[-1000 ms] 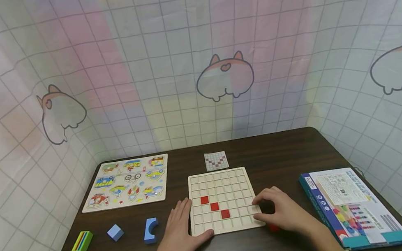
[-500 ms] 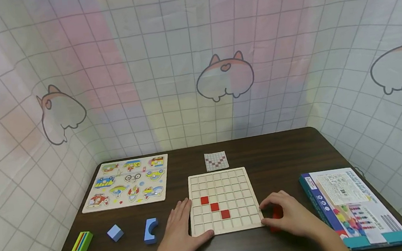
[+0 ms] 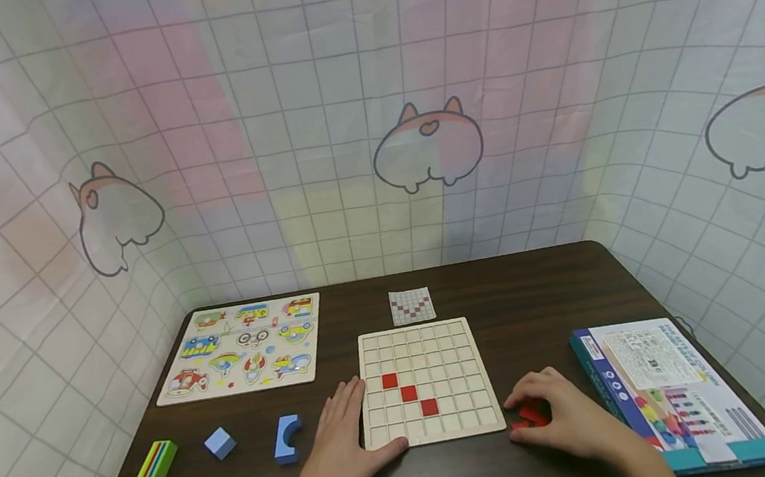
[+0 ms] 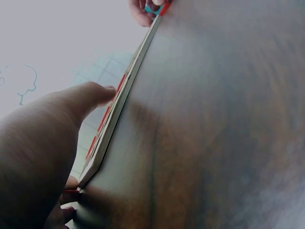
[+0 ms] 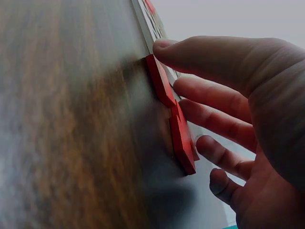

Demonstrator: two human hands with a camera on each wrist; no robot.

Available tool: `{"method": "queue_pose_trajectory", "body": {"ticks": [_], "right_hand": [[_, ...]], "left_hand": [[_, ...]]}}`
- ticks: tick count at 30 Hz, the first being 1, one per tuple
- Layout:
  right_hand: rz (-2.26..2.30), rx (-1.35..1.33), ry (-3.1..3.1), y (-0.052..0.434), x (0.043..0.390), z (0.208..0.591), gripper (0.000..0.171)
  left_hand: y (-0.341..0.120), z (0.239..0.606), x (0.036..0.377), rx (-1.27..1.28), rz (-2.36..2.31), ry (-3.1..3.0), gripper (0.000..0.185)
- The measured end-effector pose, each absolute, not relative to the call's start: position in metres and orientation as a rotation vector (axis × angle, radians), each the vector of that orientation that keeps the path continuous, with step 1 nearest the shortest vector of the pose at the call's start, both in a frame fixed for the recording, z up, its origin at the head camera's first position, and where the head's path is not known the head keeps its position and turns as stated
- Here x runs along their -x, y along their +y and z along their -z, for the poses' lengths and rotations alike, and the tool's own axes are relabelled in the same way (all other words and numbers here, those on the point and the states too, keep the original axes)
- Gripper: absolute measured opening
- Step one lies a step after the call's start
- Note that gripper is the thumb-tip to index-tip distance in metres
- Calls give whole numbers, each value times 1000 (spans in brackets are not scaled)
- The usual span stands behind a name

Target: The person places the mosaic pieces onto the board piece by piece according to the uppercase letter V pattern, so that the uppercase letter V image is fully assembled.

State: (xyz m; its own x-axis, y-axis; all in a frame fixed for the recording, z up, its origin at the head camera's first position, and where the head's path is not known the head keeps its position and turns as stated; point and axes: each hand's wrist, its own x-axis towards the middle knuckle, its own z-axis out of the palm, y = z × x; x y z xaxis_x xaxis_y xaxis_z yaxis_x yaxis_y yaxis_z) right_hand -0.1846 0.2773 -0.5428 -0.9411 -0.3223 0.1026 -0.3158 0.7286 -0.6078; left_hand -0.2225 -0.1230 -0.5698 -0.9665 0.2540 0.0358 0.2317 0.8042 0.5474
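Red square wooden tiles (image 3: pixel 533 413) lie on the dark table (image 3: pixel 537 292) at lower right of the head view, beside the pale wooden grid board (image 3: pixel 427 380); the right hand (image 3: pixel 564 414) cups them with loosely curled fingers, apparently gripping none. Pinching one tile by its edges would lift it best; the left hand (image 3: pixel 341 444) lies flat, steadying the board.

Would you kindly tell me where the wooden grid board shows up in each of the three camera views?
Head: the wooden grid board lies flat at lower centre, between the left hand and right hand.
Left wrist: seen edge-on, a thin strip running from top centre down to lower left beside the thumb.
Right wrist: only a sliver at the top, beyond the fingertips.
Shared landmark: the red tiles by the right hand.
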Motion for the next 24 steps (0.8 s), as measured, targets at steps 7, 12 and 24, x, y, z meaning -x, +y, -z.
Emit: {"method": "queue_pose_trajectory", "body": {"ticks": [7, 12, 24], "right_hand": [[997, 537, 2897, 281, 181, 542, 29], [1004, 586, 2902, 284, 180, 544, 26], [978, 577, 2925, 282, 181, 544, 15]], "left_hand": [[-123, 569, 223, -382, -884, 2938, 130], [-123, 570, 222, -382, -887, 2939, 130], [-123, 570, 222, -391, -895, 2945, 129]]}}
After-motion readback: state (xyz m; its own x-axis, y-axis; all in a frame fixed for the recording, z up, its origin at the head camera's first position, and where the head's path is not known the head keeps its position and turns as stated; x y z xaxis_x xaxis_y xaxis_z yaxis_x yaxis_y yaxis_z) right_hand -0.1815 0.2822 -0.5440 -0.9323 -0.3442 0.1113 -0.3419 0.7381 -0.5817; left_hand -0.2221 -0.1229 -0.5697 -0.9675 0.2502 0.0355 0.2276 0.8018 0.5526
